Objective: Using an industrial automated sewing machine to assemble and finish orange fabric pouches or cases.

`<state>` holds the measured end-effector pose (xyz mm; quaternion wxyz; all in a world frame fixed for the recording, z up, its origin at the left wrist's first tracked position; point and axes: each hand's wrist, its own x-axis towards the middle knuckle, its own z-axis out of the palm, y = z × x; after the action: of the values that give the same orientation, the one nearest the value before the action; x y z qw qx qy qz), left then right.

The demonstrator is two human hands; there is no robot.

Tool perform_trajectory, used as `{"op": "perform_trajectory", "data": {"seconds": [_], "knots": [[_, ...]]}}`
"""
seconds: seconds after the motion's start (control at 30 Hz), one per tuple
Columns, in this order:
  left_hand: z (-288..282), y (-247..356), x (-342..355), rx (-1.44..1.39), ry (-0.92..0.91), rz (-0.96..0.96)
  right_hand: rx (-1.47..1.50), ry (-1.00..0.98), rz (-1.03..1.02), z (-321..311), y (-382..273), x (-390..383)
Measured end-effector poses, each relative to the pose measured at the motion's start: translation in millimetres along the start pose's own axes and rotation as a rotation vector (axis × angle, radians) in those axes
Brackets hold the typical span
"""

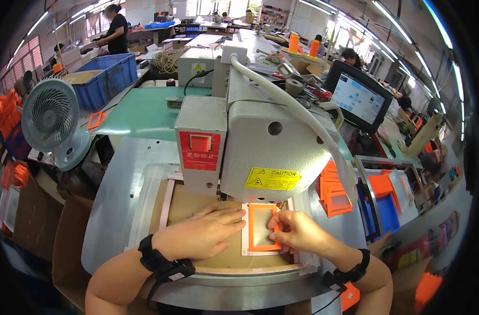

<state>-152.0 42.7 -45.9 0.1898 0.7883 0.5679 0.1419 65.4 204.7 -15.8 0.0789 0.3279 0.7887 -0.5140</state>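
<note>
Beneath the head of a grey industrial machine (pixel 268 142), an orange rectangular piece with a translucent centre (pixel 261 217) rests on a white-edged template (pixel 244 241) on a tan board (pixel 181 210). My left hand (pixel 197 236) lies on the board just left of that piece, fingers extended toward it. My right hand (pixel 297 233) has its fingertips closed on the piece's right edge. Both wrists wear black straps with small boxes.
A stack of orange pieces (pixel 334 194) lies at the right. A screen (pixel 357 97) stands behind it. At the left are a fan (pixel 50 118), a blue crate (pixel 108 79) and a cardboard box (pixel 71 231). Other people (pixel 116 37) are in the background.
</note>
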Motion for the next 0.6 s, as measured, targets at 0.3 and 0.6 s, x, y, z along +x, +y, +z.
{"op": "perform_trajectory", "data": {"seconds": [0.3, 0.6], "knots": [[10, 23, 14, 0.198, 0.120, -0.041, -0.047, -0.014, -0.001, -1, -7, 5], [14, 29, 21, 0.281, 0.192, -0.079, -0.704, 0.455, -0.491, -14, 28, 8]]}}
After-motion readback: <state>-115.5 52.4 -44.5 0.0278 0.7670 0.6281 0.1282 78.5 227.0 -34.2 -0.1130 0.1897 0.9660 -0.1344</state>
